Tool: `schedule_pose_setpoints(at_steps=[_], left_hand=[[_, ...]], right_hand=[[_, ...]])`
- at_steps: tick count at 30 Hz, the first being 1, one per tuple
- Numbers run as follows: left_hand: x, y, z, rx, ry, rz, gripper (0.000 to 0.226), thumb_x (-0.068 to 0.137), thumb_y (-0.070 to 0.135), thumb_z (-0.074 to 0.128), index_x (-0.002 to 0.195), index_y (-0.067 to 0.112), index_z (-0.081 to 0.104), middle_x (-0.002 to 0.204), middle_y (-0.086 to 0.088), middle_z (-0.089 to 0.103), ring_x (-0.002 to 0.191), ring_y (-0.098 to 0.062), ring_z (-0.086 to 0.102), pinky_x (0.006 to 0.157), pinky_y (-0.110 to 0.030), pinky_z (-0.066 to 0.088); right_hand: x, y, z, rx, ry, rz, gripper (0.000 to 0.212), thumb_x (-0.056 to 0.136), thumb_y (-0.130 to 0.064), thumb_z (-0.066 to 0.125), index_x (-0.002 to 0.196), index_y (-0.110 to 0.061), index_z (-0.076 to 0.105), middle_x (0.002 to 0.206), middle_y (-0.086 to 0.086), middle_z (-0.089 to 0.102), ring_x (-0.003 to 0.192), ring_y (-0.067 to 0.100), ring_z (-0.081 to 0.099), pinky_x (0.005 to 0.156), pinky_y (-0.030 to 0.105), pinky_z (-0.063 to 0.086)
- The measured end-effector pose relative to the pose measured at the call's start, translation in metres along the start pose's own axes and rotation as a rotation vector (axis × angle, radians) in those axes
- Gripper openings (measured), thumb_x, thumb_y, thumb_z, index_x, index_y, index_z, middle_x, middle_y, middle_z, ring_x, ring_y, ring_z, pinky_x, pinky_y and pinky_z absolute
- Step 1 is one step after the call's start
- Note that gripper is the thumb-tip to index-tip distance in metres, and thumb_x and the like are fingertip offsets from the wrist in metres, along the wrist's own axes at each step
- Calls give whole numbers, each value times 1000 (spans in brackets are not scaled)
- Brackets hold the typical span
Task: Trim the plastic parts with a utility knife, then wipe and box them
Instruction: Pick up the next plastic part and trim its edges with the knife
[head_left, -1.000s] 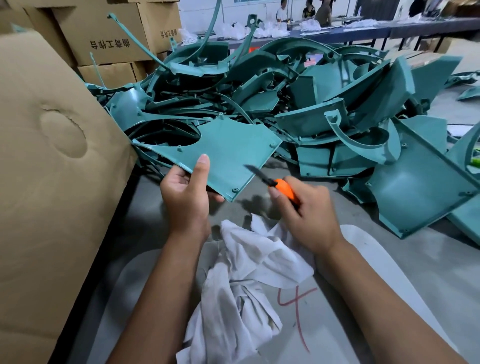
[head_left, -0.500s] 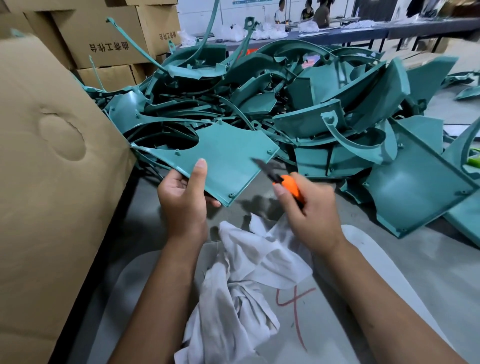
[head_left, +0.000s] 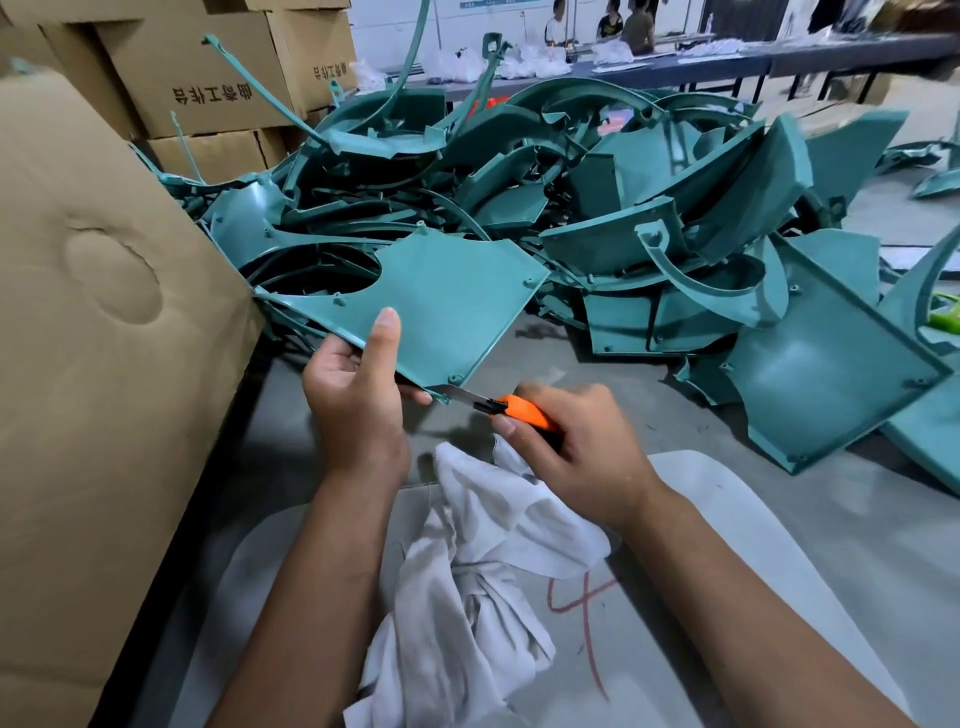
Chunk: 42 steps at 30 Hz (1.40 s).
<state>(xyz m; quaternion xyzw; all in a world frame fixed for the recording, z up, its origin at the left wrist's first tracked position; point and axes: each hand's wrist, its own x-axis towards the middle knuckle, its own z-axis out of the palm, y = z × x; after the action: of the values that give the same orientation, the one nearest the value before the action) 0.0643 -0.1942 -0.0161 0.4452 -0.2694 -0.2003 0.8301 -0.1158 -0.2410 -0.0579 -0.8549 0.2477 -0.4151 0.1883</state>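
My left hand (head_left: 358, 405) grips the near edge of a flat teal plastic panel (head_left: 447, 301) with a round cut-out, thumb on top. My right hand (head_left: 576, 447) holds an orange utility knife (head_left: 522, 408). Its blade touches the panel's near corner. A crumpled white rag (head_left: 478, 561) lies on the table just below both hands. A tall brown cardboard box (head_left: 104, 364) stands at the left, its wall touching the panel's far left tip.
A big heap of teal plastic parts (head_left: 623, 208) fills the grey table (head_left: 779, 519) behind the hands. A large teal panel (head_left: 831, 364) lies at the right. Stacked cartons (head_left: 208, 88) stand at the back left. Several people sit at a far bench.
The knife has dropped from beside the panel's right edge to its near corner, and the blade now meets the plastic. My left hand keeps its hold on the panel.
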Motion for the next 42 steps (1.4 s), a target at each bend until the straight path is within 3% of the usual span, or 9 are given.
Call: schedule_pose_setpoints(at_steps=[8,12,18,21,25,28,30,34,42], left_hand=[[0,3,-1,13,-6,0,12,99,12,65,87,10,66,72,-2,69,47,-15,57,36,-20,39],[-2,5,-3,8,-18,-5,13,100,11,64,87,10,66,70,-1,68,46,-15,56,36,-20,38],[-3,4,-6,-5,-77,0,7,90,20,68,87,13,69,69,-1,68,46,-16,54,36,-20,37],[-1,2,-13,4,-127,0,14,89,21,67,100,13,72,86,-3,72,63,-18,61,45,-22,44],[6,-4,-24,39,-184,-2,18,93,20,66,110,18,73,112,-5,76,99,-24,70,76,-32,55],[9,-9,-29,85,-200,7,13,94,24,66,104,25,74,105,1,77,84,-16,71,58,-26,54],[11,-12,-32,127,-224,36,10,94,25,67,101,27,74,99,2,77,73,-13,67,49,-22,50],[9,-13,-32,166,-317,75,13,96,24,67,102,32,75,100,2,78,74,-14,71,50,-24,55],[6,-6,-24,132,-266,88,18,97,23,66,97,39,76,98,4,78,76,-14,73,54,-24,57]], right_hand=[[-1,-2,-3,-80,75,33,33,101,-44,58,76,-24,50,55,-9,45,51,13,45,49,38,38],[3,8,-12,-46,191,109,37,104,-40,56,74,-22,48,53,-11,43,47,15,47,47,40,41],[5,20,-19,-170,356,328,46,106,-48,50,69,-22,40,51,-4,42,46,19,44,49,34,32],[5,27,-23,-299,344,557,49,105,-53,48,67,-23,41,53,0,48,49,23,49,51,32,32],[6,26,-25,-193,455,543,44,107,-46,48,70,-25,39,55,-3,45,46,11,42,48,29,29],[8,22,-19,-55,401,472,33,109,-37,48,79,-24,44,60,-2,50,51,9,47,48,21,34],[9,17,-14,27,327,447,31,109,-33,49,83,-17,49,65,8,57,54,15,52,51,32,41],[11,8,-7,192,304,456,34,109,-30,50,85,-7,53,70,18,56,58,19,47,58,44,41],[12,16,-8,303,207,680,43,109,-38,49,83,-4,55,66,18,61,54,22,54,54,36,43]])
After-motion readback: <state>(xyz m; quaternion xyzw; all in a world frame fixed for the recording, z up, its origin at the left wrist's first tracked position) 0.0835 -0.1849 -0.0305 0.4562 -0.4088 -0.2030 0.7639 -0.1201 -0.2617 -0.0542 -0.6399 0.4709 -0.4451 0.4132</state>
